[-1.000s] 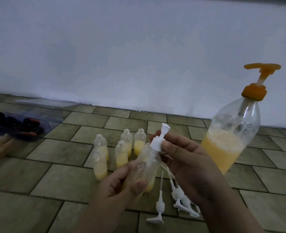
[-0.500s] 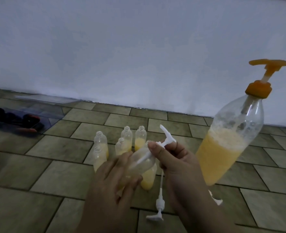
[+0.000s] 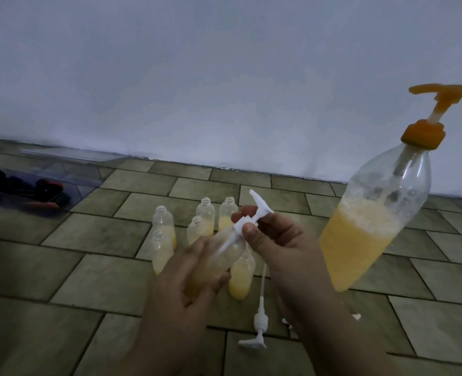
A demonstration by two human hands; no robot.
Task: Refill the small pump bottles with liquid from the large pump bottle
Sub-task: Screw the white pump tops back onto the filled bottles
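My left hand (image 3: 186, 283) grips a small clear bottle (image 3: 224, 253) with yellow liquid at its bottom, tilted to the right. My right hand (image 3: 281, 240) pinches the white pump cap (image 3: 251, 217) at that bottle's neck, its tube reaching inside. The large pump bottle (image 3: 373, 226), clear with an orange pump and half full of yellow liquid, stands to the right. Several open small bottles (image 3: 162, 221) with yellow liquid stand on the floor behind my hands. One more small bottle (image 3: 241, 278) stands just under the held one.
A loose white pump (image 3: 259, 318) lies on the tiled floor (image 3: 61, 267) between my forearms. A clear plastic box (image 3: 42, 185) with dark items sits at the far left. A white wall (image 3: 224, 77) runs along the back.
The held bottle has tipped from nearly upright to slanted right, and my left hand has turned over it. My right hand stays on the pump cap.
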